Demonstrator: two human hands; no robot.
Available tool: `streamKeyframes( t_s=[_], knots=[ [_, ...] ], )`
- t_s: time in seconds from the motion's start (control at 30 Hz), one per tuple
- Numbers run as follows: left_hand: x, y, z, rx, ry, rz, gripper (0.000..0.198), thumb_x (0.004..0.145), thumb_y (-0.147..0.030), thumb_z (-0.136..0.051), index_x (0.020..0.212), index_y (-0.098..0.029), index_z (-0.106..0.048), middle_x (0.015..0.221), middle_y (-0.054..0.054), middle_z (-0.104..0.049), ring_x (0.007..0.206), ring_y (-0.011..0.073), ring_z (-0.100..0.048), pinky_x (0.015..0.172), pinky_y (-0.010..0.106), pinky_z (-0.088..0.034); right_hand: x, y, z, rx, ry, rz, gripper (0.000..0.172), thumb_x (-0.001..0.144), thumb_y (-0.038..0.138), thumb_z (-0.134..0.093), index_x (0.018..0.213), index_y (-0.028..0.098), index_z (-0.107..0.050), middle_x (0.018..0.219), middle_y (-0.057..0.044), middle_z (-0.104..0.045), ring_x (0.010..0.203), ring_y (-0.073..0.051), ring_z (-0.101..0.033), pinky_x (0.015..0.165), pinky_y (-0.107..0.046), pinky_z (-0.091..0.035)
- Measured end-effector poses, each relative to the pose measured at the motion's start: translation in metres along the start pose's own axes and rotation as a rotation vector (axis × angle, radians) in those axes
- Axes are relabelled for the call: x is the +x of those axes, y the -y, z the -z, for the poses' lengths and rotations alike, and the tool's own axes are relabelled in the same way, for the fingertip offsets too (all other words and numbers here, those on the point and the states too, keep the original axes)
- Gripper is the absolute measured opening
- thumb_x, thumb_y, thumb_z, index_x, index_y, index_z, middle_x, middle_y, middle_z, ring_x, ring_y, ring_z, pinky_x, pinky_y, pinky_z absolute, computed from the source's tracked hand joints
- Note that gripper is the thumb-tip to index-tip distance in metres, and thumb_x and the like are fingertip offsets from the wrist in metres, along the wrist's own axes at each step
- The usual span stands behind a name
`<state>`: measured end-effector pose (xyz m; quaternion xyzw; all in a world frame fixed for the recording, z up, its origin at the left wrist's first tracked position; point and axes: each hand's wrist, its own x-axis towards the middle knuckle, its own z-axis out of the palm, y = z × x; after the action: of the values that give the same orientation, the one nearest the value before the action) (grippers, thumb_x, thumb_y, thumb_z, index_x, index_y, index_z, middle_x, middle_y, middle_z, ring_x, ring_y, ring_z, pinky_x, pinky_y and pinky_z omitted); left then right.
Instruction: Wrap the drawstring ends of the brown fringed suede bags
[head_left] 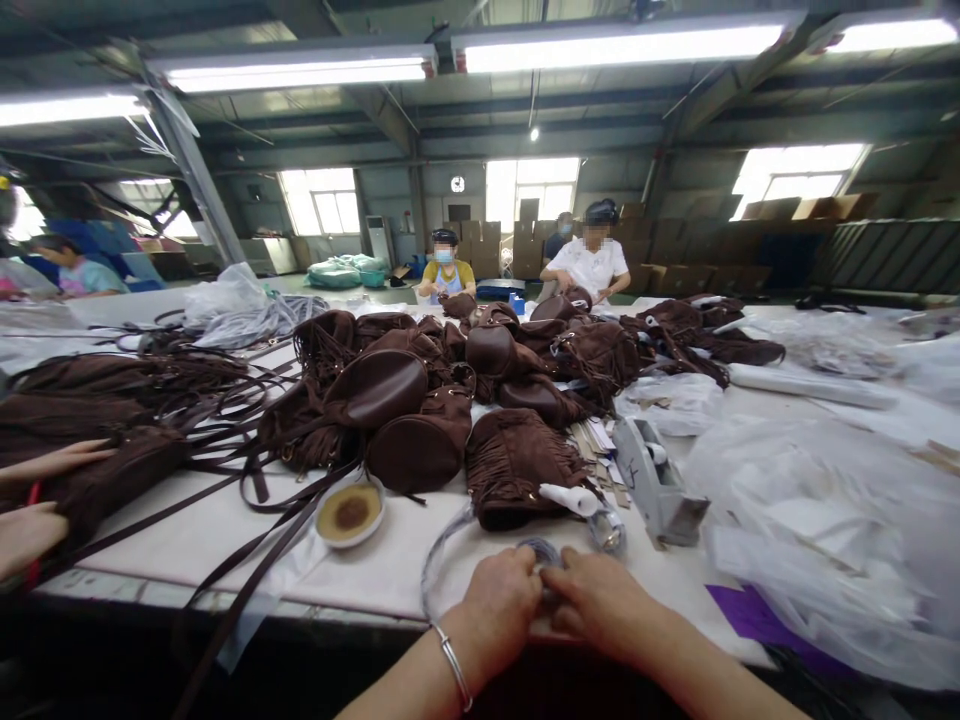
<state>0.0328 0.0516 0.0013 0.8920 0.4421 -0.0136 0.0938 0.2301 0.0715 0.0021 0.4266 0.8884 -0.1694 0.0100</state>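
Note:
My left hand (499, 605), with a silver bangle on its wrist, and my right hand (600, 600) meet at the table's front edge. Both have fingers closed around a grey, coiled strap (540, 550) that looks wrapped in clear plastic. Part of it loops out to the left on the tabletop, and a bunched end with a metal fitting lies just beyond my right hand. Directly ahead is a brown fringed bag (517, 465), lying on its side. Against its front right rests a small white roll (571, 498). My fingertips are partly hidden by the hands themselves.
Many brown bags (416, 450) are heaped mid-table. A bowl of yellowish-brown stuff (352, 512) stands left, a grey tape dispenser (652, 485) right, beside clear plastic bags (817, 540). At far left a co-worker's hands (34, 535) hold something red. Two people work opposite.

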Motion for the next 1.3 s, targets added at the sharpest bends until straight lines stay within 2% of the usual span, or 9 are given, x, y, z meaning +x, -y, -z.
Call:
streamKeyframes(
  t_s=[0.13, 0.27, 0.37, 0.53, 0.63, 0.83, 1.03, 1.17, 1.3],
  knots=[
    [-0.005, -0.006, -0.003, -0.007, -0.033, 0.034, 0.022, 0.096, -0.023, -0.046, 0.099, -0.016, -0.067, 0.107, 0.010, -0.066, 0.094, 0.0248, -0.062, 0.076, 0.033, -0.050, 0.002, 0.018, -0.013, -0.114, 0.071, -0.186, 0.025, 0.091, 0.024, -0.052, 0.102, 0.019, -0.073, 0.095, -0.014, -0.075, 0.085, -0.029, -0.070, 0.071, -0.032, -0.046],
    [-0.021, 0.008, 0.009, -0.003, -0.095, 0.003, 0.021, 0.089, -0.033, -0.060, 0.106, -0.022, -0.065, 0.108, 0.008, -0.063, 0.093, 0.0263, -0.061, 0.074, 0.035, -0.050, 0.002, -0.005, -0.017, -0.074, 0.039, 0.051, 0.022, 0.094, 0.025, -0.051, 0.097, 0.020, -0.073, 0.093, -0.010, -0.076, 0.086, -0.025, -0.070, 0.070, -0.029, -0.043],
    [-0.017, 0.013, 0.006, 0.003, -0.076, 0.001, 0.017, 0.092, -0.029, -0.055, 0.103, -0.022, -0.066, 0.100, 0.007, -0.065, 0.087, 0.0247, -0.062, 0.073, 0.034, -0.050, 0.000, -0.021, -0.009, -0.048, 0.029, 0.175, 0.021, 0.093, 0.023, -0.051, 0.095, 0.023, -0.072, 0.089, -0.006, -0.074, 0.082, -0.021, -0.068, 0.068, -0.027, -0.040],
    [-0.003, -0.003, -0.013, -0.062, -0.076, 0.072, 0.024, 0.092, -0.016, -0.046, 0.104, -0.018, -0.067, 0.101, 0.009, -0.068, 0.090, 0.0244, -0.064, 0.076, 0.033, -0.051, -0.002, -0.005, -0.015, -0.044, -0.033, -0.015, 0.024, 0.090, 0.032, -0.058, 0.111, 0.026, -0.069, 0.096, -0.008, -0.072, 0.083, -0.023, -0.066, 0.069, -0.028, -0.040],
    [-0.008, -0.005, -0.006, -0.086, -0.056, 0.063, 0.021, 0.092, -0.022, -0.050, 0.104, -0.019, -0.066, 0.107, 0.009, -0.067, 0.093, 0.0244, -0.064, 0.078, 0.033, -0.051, -0.001, -0.001, -0.029, -0.001, -0.065, -0.097, 0.023, 0.094, 0.030, -0.053, 0.106, 0.023, -0.071, 0.095, -0.010, -0.070, 0.083, -0.022, -0.065, 0.071, -0.029, -0.042],
    [-0.014, 0.022, 0.020, -0.035, -0.013, 0.004, 0.026, 0.089, -0.037, -0.060, 0.112, -0.028, -0.069, 0.096, 0.005, -0.065, 0.085, 0.0228, -0.062, 0.073, 0.030, -0.047, -0.005, -0.032, -0.016, 0.142, -0.048, 0.166, 0.023, 0.091, 0.021, -0.053, 0.100, 0.023, -0.073, 0.095, -0.005, -0.062, 0.087, -0.018, -0.060, 0.077, -0.026, -0.042],
    [0.002, 0.010, -0.010, -0.105, -0.118, 0.047, 0.020, 0.092, -0.031, -0.055, 0.099, -0.022, -0.073, 0.092, 0.007, -0.068, 0.083, 0.0211, -0.064, 0.074, 0.029, -0.048, -0.003, -0.012, -0.011, 0.100, -0.023, -0.026, 0.033, 0.086, 0.032, -0.062, 0.119, 0.029, -0.068, 0.102, -0.006, -0.070, 0.091, -0.023, -0.064, 0.077, -0.029, -0.042],
    [-0.001, -0.001, -0.015, -0.094, -0.113, 0.117, 0.024, 0.096, -0.030, -0.050, 0.102, -0.021, -0.071, 0.094, 0.008, -0.068, 0.083, 0.0216, -0.065, 0.073, 0.030, -0.049, -0.001, 0.000, -0.029, 0.127, -0.083, -0.139, 0.022, 0.093, 0.029, -0.054, 0.106, 0.025, -0.072, 0.097, -0.007, -0.074, 0.090, -0.023, -0.067, 0.076, -0.029, -0.043],
    [-0.008, 0.001, 0.003, -0.091, -0.057, 0.067, 0.022, 0.089, -0.038, -0.063, 0.103, -0.023, -0.071, 0.098, 0.007, -0.068, 0.089, 0.0242, -0.065, 0.076, 0.032, -0.051, -0.001, -0.012, -0.033, 0.236, -0.136, 0.063, 0.022, 0.097, 0.029, -0.052, 0.103, 0.026, -0.073, 0.095, -0.005, -0.073, 0.090, -0.020, -0.065, 0.078, -0.027, -0.043]
  ],
)
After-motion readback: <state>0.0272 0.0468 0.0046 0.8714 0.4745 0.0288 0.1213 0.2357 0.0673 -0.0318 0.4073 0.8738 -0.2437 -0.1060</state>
